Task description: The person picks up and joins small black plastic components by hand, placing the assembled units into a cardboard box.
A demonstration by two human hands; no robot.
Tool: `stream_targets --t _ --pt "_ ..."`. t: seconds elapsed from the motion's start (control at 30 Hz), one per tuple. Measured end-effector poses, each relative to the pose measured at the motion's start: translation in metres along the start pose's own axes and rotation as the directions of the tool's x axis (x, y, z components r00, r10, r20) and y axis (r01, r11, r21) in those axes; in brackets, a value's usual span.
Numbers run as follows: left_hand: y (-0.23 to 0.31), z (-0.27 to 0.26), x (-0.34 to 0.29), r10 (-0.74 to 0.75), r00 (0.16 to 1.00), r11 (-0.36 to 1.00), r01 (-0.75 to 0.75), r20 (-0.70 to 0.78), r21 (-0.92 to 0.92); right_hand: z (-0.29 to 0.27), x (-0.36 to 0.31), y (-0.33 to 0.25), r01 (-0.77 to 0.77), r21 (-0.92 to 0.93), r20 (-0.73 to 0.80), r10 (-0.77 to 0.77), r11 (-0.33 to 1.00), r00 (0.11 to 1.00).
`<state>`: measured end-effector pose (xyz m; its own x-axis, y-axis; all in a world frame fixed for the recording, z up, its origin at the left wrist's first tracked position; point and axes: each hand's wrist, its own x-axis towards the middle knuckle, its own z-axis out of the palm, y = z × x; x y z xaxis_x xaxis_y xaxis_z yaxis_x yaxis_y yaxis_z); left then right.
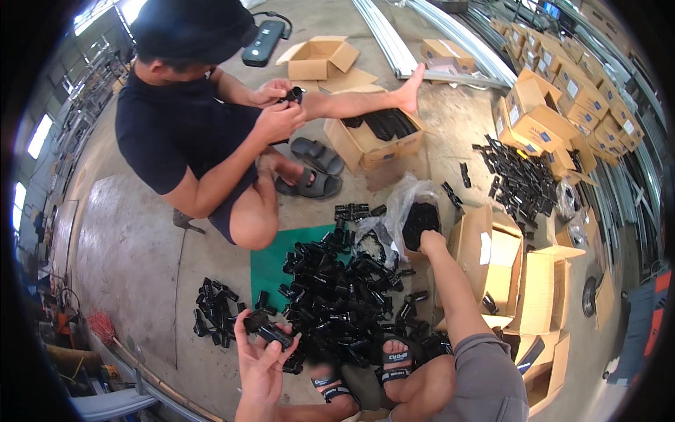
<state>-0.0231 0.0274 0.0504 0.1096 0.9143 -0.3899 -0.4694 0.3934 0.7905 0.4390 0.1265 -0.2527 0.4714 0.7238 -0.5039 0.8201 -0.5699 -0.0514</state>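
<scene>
Black plastic filled the near floor: the left hand (pixel 259 359) had its fingers closed around a black connector piece (pixel 267 332), held up just left of the big pile of black parts (pixel 344 299). Whether the right hand (pixel 430 243) had its fingers open or closed could not be told, since they were buried in a clear plastic bag (pixel 415 211) of small black pieces beyond the pile. A green mat (pixel 274 264) lay under the pile's far edge. Farther off, a seated person's hands (pixel 280 105) worked another black piece beside an open cardboard box (pixel 373 137).
</scene>
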Motion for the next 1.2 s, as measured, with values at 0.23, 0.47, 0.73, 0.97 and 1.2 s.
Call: stream_targets --t 0.23,0.47,0.73,0.97,1.2 --pt "-0.011 0.008 0.013 -0.119 0.99 0.985 0.107 0.081 0.135 0.004 0.006 0.012 -0.031 0.041 0.01 0.031 0.999 0.999" --pt "-0.021 0.007 0.024 -0.204 0.974 0.91 0.154 0.093 0.386 -0.005 -0.003 0.001 -0.004 0.038 -0.006 0.004 0.999 1.0" --pt "-0.019 0.021 0.03 -0.138 0.957 0.452 -0.169 0.256 0.876 -0.051 -0.049 -0.013 0.341 0.272 -0.335 -0.244 0.9 0.91" --pt "-0.017 0.021 0.021 -0.094 0.951 0.235 -0.268 0.296 0.934 -0.122 -0.261 -0.12 0.623 0.756 -0.344 -0.686 0.203 0.641" --pt "-0.009 0.031 0.009 -0.129 0.918 0.14 -0.357 0.375 0.923 -0.125 -0.318 -0.154 0.968 0.24 -0.439 -0.881 0.078 0.18"
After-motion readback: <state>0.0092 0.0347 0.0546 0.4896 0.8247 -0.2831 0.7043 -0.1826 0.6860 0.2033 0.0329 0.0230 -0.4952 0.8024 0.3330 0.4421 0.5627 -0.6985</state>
